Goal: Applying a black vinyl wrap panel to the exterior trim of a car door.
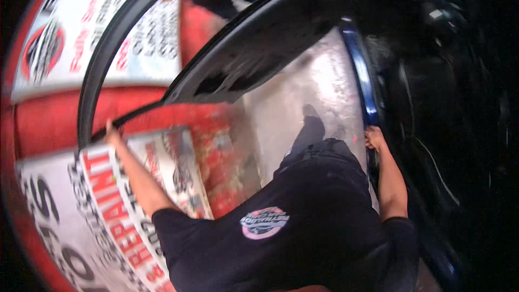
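The car door (pixel 254 48) is standing open on my left, showing a dark, curved inner panel and a rounded black window frame (pixel 93 70). It is extending from the blue-edged car body (pixel 357 65) across the grey floor (pixel 303 92), in front of the red wall (pixel 48 124). My left hand (pixel 113 136) is pinching the lower outer corner of the window frame, digits pressed together around it. My right hand (pixel 373 138) is resting at the blue edge with fingers curling; I cannot tell whether they are clamping it.
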Action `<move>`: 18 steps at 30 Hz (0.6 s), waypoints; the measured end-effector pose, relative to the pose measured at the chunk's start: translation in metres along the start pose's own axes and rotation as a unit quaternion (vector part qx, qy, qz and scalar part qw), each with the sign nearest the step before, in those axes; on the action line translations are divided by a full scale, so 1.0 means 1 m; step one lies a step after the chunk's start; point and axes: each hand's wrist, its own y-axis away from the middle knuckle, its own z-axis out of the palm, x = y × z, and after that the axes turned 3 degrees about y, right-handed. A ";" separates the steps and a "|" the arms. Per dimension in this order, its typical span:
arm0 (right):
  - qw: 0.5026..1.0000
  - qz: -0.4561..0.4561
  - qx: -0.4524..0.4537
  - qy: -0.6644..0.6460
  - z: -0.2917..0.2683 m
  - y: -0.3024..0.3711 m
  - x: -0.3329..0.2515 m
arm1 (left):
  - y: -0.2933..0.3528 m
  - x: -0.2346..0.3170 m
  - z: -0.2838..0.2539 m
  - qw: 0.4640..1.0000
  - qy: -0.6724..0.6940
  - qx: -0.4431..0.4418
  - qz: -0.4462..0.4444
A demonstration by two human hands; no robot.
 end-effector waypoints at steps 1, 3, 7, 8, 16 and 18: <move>1.000 0.012 0.010 -0.004 -0.004 -0.010 0.000 | -0.010 -0.001 0.007 0.999 0.035 0.020 -0.026; 0.999 -0.001 0.045 0.012 -0.008 -0.037 -0.012 | -0.022 -0.004 0.016 0.998 0.051 0.036 0.005; 0.990 -0.082 0.101 0.049 -0.001 -0.068 -0.059 | -0.047 -0.014 0.033 0.996 0.036 0.068 0.043; 0.990 -0.076 0.109 0.045 -0.001 -0.071 -0.074 | -0.056 -0.019 0.039 0.992 0.082 0.064 0.066; 0.988 -0.041 0.123 -0.080 0.007 -0.074 -0.183 | -0.128 -0.062 0.043 0.971 -0.073 0.188 0.130; 0.972 -0.026 0.064 -0.226 0.000 -0.086 -0.205 | -0.130 -0.055 0.043 0.982 0.008 0.187 0.014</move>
